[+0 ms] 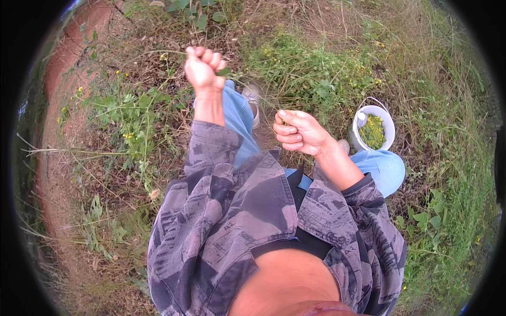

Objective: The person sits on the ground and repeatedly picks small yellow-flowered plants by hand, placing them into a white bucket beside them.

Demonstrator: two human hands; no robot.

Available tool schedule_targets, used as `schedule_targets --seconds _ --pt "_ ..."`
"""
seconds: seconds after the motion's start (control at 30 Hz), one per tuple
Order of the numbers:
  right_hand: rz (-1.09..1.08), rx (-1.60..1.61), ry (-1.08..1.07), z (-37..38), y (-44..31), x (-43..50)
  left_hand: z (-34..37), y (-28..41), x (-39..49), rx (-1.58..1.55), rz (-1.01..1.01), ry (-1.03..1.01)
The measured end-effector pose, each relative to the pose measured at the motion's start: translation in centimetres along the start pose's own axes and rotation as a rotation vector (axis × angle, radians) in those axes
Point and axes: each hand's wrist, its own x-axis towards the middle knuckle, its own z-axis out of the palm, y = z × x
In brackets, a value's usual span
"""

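Note:
My left hand is closed around a thin green plant stem, whose end sticks out to the left of the fist. A leaf of it shows by the little finger. Lower and to the right, my right hand has its thumb and fingers curled together on a thin, blurred stretch of greenery running between the two hands; what lies inside the fingers is hidden. Beyond the right hand, a white plastic bucket with a raised wire handle holds yellow flower heads and a small white object.
A bushy green plant with small yellow flowers grows ahead. Leafy weeds with some yellow blooms stand to the left. Bare reddish soil runs along the far left. My bent knee is close against the bucket's near side.

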Motion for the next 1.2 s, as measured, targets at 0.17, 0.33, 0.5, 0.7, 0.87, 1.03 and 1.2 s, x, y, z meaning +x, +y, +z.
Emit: schedule_targets --seconds 0.17,0.33,0.5,0.7,0.87,1.03,1.2 --pt "-0.264 -0.344 0.273 -3.7 -6.0 -10.3 -0.6 8.0 -4.0 0.471 0.162 0.038" --pt "0.015 -1.639 1.213 -13.7 -14.2 -18.6 -11.7 14.1 -12.0 1.541 -0.151 -0.168" --pt "-0.046 -1.901 1.167 -20.0 -13.8 -15.3 -27.3 16.0 -23.7 2.035 -0.582 -0.044" --pt "-0.076 -1.494 1.421 -18.5 -15.1 -3.6 -26.1 16.6 -28.4 2.124 -1.156 0.298" --pt "0.009 -0.990 1.013 -18.2 -13.5 -2.6 -14.5 16.5 -23.9 2.345 -0.494 0.212" --pt "-0.192 -0.945 1.084 -17.7 -10.8 -4.4 -7.9 14.4 -19.5 2.343 -0.284 0.066" --pt "-0.080 -1.451 1.052 -15.7 -8.7 -2.6 -2.4 9.8 -16.0 2.036 -0.096 -0.318"
